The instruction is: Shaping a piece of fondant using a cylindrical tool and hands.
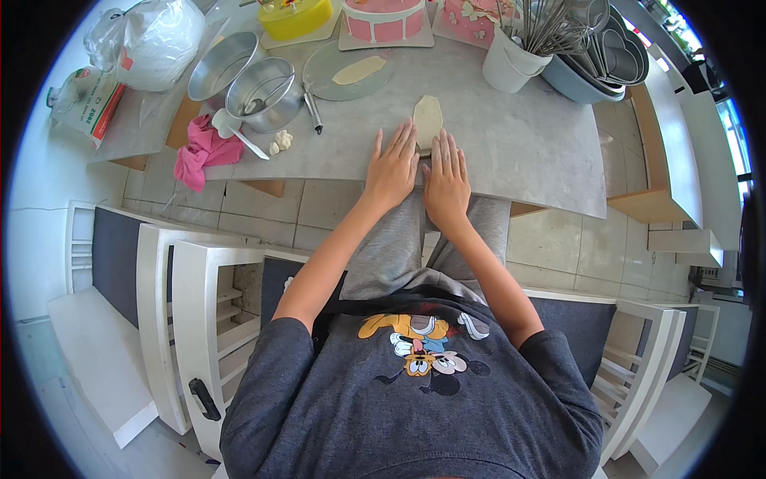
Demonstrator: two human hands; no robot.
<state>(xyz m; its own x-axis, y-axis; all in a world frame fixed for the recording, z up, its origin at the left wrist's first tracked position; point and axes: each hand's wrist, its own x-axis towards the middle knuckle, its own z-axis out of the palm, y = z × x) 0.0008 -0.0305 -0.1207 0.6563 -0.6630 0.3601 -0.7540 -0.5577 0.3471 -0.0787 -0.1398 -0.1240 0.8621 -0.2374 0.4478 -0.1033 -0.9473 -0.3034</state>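
My left hand [392, 170] and my right hand [447, 179] lie palms down, side by side, near the table's front edge. Between them shows a short piece of a thin, rod-like thing [424, 153]; its ends are hidden under my hands, and its kind cannot be told. A flat, elongated sheet of pale dough [428, 120] reaches away from it, beside my fingertips. Farther back, another thin dough piece [359, 70] rests on a round translucent plate [323, 87]. Small dough lumps [283, 140] sit left of my hands, close to a white plastic spoon [250, 143].
At left are two metal pans [263, 108], a metal-handled tool [313, 112] and a pink cloth [200, 149]. Decorated cakes [383, 23] line the back. A white bucket of whisks [505, 66] and a blue-grey basin [577, 87] stand at the right on the grey table [526, 149].
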